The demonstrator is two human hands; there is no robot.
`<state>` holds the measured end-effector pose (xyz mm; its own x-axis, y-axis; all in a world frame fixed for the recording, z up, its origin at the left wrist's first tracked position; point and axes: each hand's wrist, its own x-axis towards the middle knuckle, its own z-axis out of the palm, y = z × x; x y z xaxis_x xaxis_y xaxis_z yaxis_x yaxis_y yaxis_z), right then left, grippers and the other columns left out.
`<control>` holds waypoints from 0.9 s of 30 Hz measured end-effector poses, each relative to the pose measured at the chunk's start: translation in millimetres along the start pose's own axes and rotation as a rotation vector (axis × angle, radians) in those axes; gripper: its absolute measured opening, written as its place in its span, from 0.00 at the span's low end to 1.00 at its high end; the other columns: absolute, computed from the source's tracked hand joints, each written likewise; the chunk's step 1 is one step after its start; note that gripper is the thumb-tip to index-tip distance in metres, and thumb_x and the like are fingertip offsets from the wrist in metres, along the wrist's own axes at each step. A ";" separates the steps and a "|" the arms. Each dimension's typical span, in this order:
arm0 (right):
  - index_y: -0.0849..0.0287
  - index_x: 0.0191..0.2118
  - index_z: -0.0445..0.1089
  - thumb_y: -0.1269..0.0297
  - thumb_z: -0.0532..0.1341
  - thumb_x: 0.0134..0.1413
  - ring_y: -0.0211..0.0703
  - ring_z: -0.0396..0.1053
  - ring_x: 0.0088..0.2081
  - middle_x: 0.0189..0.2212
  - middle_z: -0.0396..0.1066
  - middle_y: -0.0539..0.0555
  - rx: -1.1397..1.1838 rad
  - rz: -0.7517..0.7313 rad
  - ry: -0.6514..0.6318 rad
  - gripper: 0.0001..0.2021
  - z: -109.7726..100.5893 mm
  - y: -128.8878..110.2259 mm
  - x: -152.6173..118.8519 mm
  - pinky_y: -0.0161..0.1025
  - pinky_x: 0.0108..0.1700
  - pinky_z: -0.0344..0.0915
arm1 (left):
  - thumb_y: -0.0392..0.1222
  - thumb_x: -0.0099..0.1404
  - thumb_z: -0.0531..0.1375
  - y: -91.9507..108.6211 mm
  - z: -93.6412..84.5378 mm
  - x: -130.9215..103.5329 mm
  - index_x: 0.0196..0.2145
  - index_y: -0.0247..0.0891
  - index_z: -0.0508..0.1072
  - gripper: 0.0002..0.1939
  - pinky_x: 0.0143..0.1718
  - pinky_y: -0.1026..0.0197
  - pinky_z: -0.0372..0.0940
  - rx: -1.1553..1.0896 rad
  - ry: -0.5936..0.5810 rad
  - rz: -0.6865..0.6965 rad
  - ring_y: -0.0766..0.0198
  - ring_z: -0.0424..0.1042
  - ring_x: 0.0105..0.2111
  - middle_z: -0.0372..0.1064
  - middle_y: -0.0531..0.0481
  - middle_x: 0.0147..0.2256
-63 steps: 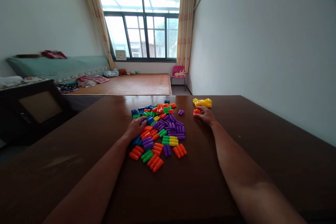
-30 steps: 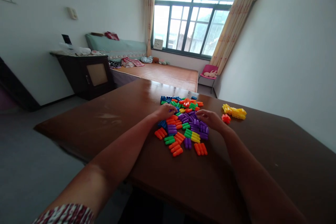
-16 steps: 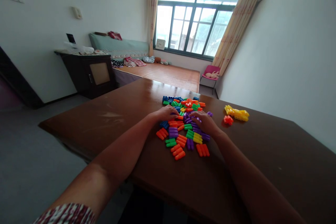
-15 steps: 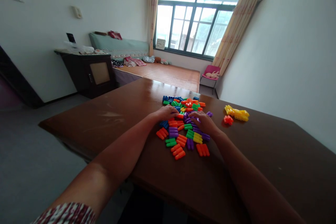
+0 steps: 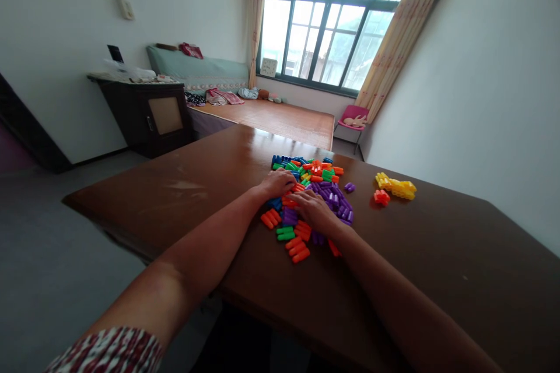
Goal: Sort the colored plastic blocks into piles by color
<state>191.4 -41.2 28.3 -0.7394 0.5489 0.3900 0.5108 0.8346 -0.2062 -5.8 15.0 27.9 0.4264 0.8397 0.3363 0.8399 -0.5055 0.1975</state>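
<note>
A heap of plastic building blocks, each made of joined short tubes, lies on the brown table. My left hand (image 5: 277, 184) rests at the heap's left side with its fingers curled down; what they close on is hidden. Orange blocks (image 5: 299, 187) lie right by its fingertips. My right hand (image 5: 315, 211) reaches leftward over the pile, palm down, fingers stretched out and touching orange blocks close to the left hand. Many purple blocks (image 5: 336, 197) are gathered beside and beyond the right hand. In front lie a green block (image 5: 286, 233) and an orange block (image 5: 297, 250).
To the right on the table (image 5: 437, 245) sit a joined yellow block cluster (image 5: 397, 186) and a small orange-red cluster (image 5: 381, 197). A single purple block (image 5: 349, 187) lies apart. Beyond the table are a bed (image 5: 280, 119), a dark cabinet (image 5: 142, 119) and a pink chair (image 5: 353, 115).
My right hand has moved left and nearer across the heap, from the purple blocks to orange ones. More purple blocks show now. The left hand has shifted only slightly.
</note>
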 end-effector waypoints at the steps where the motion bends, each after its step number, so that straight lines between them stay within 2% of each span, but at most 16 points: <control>1: 0.50 0.55 0.67 0.67 0.57 0.59 0.49 0.63 0.51 0.49 0.71 0.55 0.025 0.012 0.027 0.19 0.9 1.2 0.4 0.48 0.52 0.62 | 0.44 0.65 0.54 -0.8 1.1 0.3 0.38 0.46 0.78 0.12 0.45 0.61 0.62 -0.005 0.006 0.003 0.59 0.67 0.45 0.74 0.52 0.44; 5: 0.52 0.51 0.69 0.64 0.61 0.55 0.48 0.66 0.48 0.46 0.71 0.55 0.163 0.084 0.195 0.17 -14.7 25.0 3.5 0.46 0.48 0.65 | 0.44 0.65 0.54 -4.6 3.7 0.5 0.37 0.46 0.78 0.12 0.47 0.60 0.62 -0.036 0.026 0.021 0.59 0.67 0.45 0.74 0.52 0.43; 8: 0.55 0.50 0.69 0.58 0.61 0.54 0.45 0.69 0.43 0.45 0.72 0.56 0.247 0.304 0.419 0.18 -41.8 73.3 -9.0 0.43 0.42 0.68 | 0.43 0.65 0.55 -7.9 4.6 1.0 0.37 0.46 0.78 0.11 0.48 0.60 0.62 -0.061 0.039 0.038 0.60 0.67 0.45 0.74 0.53 0.43; 10: 0.57 0.49 0.69 0.52 0.61 0.52 0.44 0.70 0.39 0.43 0.73 0.57 0.263 0.512 0.639 0.21 -61.1 118.9 -35.2 0.42 0.41 0.69 | 0.43 0.64 0.55 -9.7 5.1 1.9 0.36 0.46 0.78 0.11 0.48 0.60 0.62 -0.078 0.047 0.049 0.60 0.67 0.45 0.74 0.53 0.42; 13: 0.60 0.46 0.68 0.44 0.60 0.47 0.44 0.71 0.36 0.41 0.74 0.60 0.198 0.849 0.976 0.26 -81.2 188.2 -97.9 0.42 0.39 0.68 | 0.43 0.64 0.55 -10.9 5.9 3.3 0.35 0.46 0.77 0.10 0.49 0.60 0.62 -0.099 0.050 0.055 0.60 0.68 0.45 0.74 0.53 0.42; 14: 0.61 0.44 0.68 0.43 0.61 0.45 0.45 0.71 0.35 0.39 0.74 0.61 0.143 0.961 1.037 0.27 -83.9 207.0 -120.3 0.43 0.38 0.68 | 0.43 0.64 0.55 -11.0 6.0 3.5 0.35 0.46 0.77 0.10 0.49 0.60 0.62 -0.103 0.052 0.054 0.60 0.68 0.45 0.74 0.53 0.42; 16: 0.62 0.39 0.69 0.43 0.62 0.42 0.45 0.70 0.32 0.36 0.74 0.61 0.055 1.139 1.008 0.26 -83.1 233.5 -158.7 0.43 0.36 0.67 | 0.43 0.64 0.55 -11.0 6.1 3.6 0.35 0.46 0.77 0.11 0.50 0.60 0.62 -0.103 0.053 0.057 0.61 0.68 0.45 0.74 0.53 0.42; 19: 0.61 0.34 0.70 0.45 0.63 0.41 0.46 0.69 0.30 0.32 0.74 0.60 -0.033 1.262 0.808 0.22 -73.3 245.2 -187.1 0.43 0.34 0.66 | 0.42 0.64 0.53 -11.3 6.2 3.6 0.36 0.46 0.77 0.12 0.50 0.59 0.61 -0.084 0.049 0.060 0.60 0.67 0.45 0.74 0.53 0.43; 23: 0.58 0.33 0.72 0.44 0.62 0.45 0.46 0.70 0.32 0.32 0.75 0.58 -0.189 1.236 0.589 0.20 -65.3 233.1 -179.9 0.43 0.36 0.64 | 0.41 0.64 0.52 -11.1 5.8 3.9 0.37 0.46 0.77 0.13 0.50 0.60 0.61 -0.072 0.033 0.056 0.60 0.67 0.45 0.74 0.53 0.43; 27: 0.57 0.33 0.73 0.42 0.58 0.50 0.47 0.70 0.32 0.32 0.75 0.59 -0.245 1.252 0.505 0.21 -67.9 226.3 -169.8 0.42 0.35 0.62 | 0.41 0.64 0.53 -9.4 4.7 3.8 0.37 0.46 0.77 0.13 0.50 0.61 0.61 -0.105 0.032 0.033 0.61 0.67 0.46 0.74 0.53 0.43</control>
<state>462.3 51.3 -23.7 0.4804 0.8021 0.3546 0.8153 -0.2595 -0.5176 -10.5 23.9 23.0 0.4412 0.8162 0.3729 0.7847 -0.5526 0.2809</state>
